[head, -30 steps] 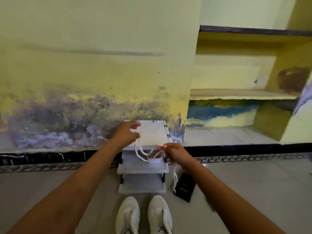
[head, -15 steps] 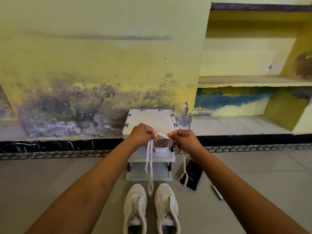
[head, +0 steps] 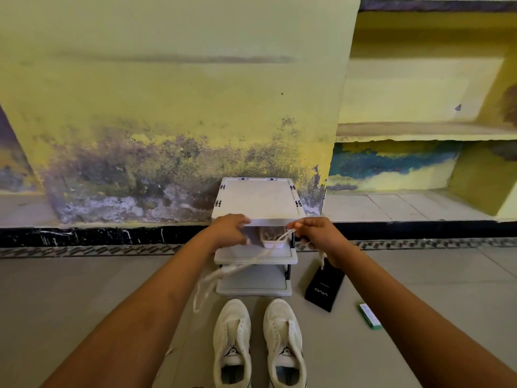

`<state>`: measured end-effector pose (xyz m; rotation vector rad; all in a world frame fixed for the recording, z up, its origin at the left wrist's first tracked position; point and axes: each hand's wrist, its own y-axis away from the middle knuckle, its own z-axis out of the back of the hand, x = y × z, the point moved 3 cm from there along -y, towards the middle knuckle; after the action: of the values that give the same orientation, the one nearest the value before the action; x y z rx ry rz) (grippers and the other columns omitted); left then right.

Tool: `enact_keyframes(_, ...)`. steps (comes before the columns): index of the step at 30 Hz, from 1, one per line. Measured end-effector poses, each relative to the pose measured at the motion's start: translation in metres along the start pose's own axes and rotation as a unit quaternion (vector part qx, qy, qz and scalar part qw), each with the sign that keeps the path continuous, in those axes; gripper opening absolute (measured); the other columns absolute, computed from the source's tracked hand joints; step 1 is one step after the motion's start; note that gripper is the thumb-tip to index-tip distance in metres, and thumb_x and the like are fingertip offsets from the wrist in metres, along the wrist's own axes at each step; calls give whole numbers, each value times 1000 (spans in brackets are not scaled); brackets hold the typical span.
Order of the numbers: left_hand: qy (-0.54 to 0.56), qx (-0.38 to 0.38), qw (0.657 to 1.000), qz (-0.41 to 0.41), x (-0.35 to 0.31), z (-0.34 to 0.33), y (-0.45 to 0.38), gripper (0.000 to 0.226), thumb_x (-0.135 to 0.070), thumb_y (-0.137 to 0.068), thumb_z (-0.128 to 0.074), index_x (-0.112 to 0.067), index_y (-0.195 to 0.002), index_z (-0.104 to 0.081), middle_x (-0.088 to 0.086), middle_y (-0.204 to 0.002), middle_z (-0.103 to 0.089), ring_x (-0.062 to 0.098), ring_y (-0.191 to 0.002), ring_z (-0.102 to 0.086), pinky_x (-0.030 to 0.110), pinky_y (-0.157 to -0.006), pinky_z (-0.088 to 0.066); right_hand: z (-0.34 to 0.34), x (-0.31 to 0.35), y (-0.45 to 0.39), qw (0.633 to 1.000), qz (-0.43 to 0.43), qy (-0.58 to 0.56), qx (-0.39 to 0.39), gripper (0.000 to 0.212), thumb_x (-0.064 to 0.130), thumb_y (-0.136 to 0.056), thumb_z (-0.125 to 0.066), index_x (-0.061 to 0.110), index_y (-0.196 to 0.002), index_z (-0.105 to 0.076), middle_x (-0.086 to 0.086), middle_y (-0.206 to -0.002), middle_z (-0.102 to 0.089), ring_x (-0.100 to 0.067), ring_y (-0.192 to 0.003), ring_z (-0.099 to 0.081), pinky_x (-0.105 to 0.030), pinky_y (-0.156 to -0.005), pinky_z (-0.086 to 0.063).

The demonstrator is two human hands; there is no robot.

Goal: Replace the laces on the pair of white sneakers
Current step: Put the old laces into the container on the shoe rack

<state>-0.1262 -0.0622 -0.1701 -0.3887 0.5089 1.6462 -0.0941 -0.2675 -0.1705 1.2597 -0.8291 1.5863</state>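
A stained yellow wall fills the upper part of the frame, with a grey tiled floor [head: 84,289] below it. At centre, against the wall, stands a small white rack [head: 258,200] of three shelves; a little tray [head: 273,237] sits on its middle shelf. The pair of white sneakers [head: 258,343] stands on the floor at lower centre, just in front of the rack, toes toward it. Both appear laced.

The right hand [head: 316,236] pinches a white lace [head: 251,260] between thumb and fingertips, right of centre. The lace runs down and left across the rack front, its loose lengths trailing blurred toward the floor; a short end hangs below the right hand. The left hand [head: 230,231], at the rack's top shelf edge, is blurred, with fingers loosely spread and nothing visibly in it.

A black box [head: 324,287] and a green packet [head: 369,315] lie on the floor at lower right.

The lace looks light, soft and limp, so it will likely sag and tangle; taking it near a stiff tip seems the surest hold for threading eyelets.
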Motion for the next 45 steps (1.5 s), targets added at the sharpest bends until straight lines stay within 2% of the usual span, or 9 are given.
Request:
enact_keyframes(3, 171, 4, 983, -67, -33, 0, 4, 51, 0, -85, -62, -11, -134, -49, 5, -138, -49, 20, -123, -47, 28, -94, -41, -12, 9, 0, 999, 25, -16, 13, 19, 6, -95, -51, 7, -114, -55, -5, -71, -57, -8, -54, -50, -18, -50, -39)
enact_keyframes(7, 262, 64, 957, -104, -55, -5, 8, 31, 6, -86, -58, -3, -115, -61, 8, -98, -68, 16, -93, -62, 28, -90, -48, -15, 17, 2, 995, 38, -89, -17, 27, 4, -92, -55, 9, -115, -41, -13, -80, -57, -10, -52, -55, -14, -43, -43)
enact_keyframes(11, 247, 16, 965, -89, -48, -4, 3, 9, -3, -85, -65, -3, -93, -70, 17, -91, -70, 26, -85, -65, 35, -83, -53, -12, 11, 1, 996, 21, -90, -16, 16, 12, -91, -60, 14, -103, -48, -7, -75, -63, -5, -48, -54, -18, -46, -40)
enact_keyframes(14, 197, -48, 978, -45, -41, 2, 0, 7, -5, -84, -66, -5, -88, -72, 9, -84, -68, 19, -80, -61, 21, -66, -49, -9, 8, 1, 997, 25, -70, 0, 9, 12, -93, -56, 14, -87, -61, -3, -70, -60, -6, -50, -48, -17, -48, -36)
enact_keyframes(20, 81, -111, 990, 25, -23, 8, -5, 11, -7, -83, -63, -10, -85, -73, 10, -99, -71, 24, -95, -62, 32, -84, -52, -10, 11, 3, 996, 25, -83, -2, 17, 7, -95, -51, 2, -98, -66, -5, -71, -59, -8, -54, -45, -12, -45, -39)
enact_keyframes(24, -15, -80, 996, 20, -31, 5, -1, 15, -7, -83, -59, -10, -89, -73, 10, -98, -70, 26, -94, -63, 33, -80, -52, -11, 10, 1, 992, 3, -124, -16, 18, 4, -94, -51, -2, -103, -65, -7, -71, -60, -6, -52, -51, -11, -48, -46)
enact_keyframes(30, 262, 27, 963, -52, -56, -2, 6, 33, 3, -87, -57, -13, -117, -57, 12, -108, -64, 20, -95, -61, 24, -78, -48, -17, 13, 1, 992, 24, -121, 17, 10, 2, -92, -55, 6, -86, -61, -8, -71, -63, 0, -45, -56, -13, -50, -49)
enact_keyframes(34, 267, 3, 962, -60, -57, -2, 8, 20, 1, -85, -64, -5, -104, -66, 11, -92, -68, 15, -85, -62, 25, -83, -50, -15, 15, 2, 990, 18, -143, -3, 11, 3, -89, -60, 8, -80, -55, -6, -62, -64, -4, -44, -57, -15, -48, -50)
enact_keyframes(45, 263, -48, 963, -24, -49, 3, 8, 7, -4, -83, -68, -11, -84, -65, 1, -74, -61, 9, -70, -55, 13, -53, -43, -16, 18, 3, 973, 15, -231, -13, 12, -1, -88, -59, 8, -81, -65, 2, -63, -68, -5, -57, -61, -14, -58, -54)
